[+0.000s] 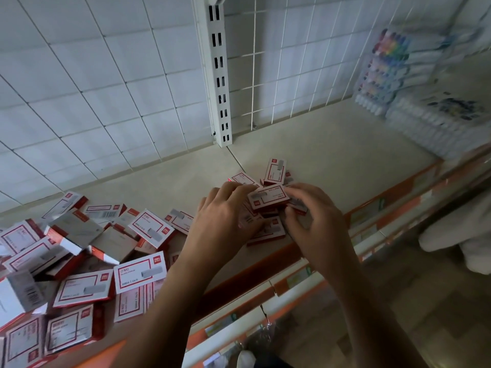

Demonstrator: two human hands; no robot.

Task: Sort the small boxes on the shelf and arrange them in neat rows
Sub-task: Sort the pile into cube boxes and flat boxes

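With the left hand [225,216] and right hand [316,219] both curled round the small boxes [268,199] bunched near the front edge of the shelf [332,155], right of the loose heap [79,248], it would be best to square their edges flush before sliding them back as a row.

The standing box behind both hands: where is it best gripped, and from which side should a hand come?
Probably pinch the standing box across its face and back at the top edge, coming from above. It stands on edge with its top free and bare shelf behind; other boxes crowd its base.
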